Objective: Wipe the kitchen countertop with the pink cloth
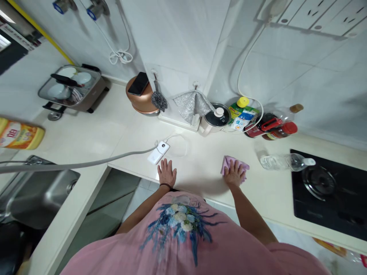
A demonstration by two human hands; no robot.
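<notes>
One head cam, POV from above, facing fwd & down, counter near, wall beyond

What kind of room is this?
It looks like a kitchen, probably in someone's home. You can tell from the metal sink on the left, the black stove on the right, and the small lidded pot on the pale counter.

Kitchen, with metal sink and black cooktop.
</notes>
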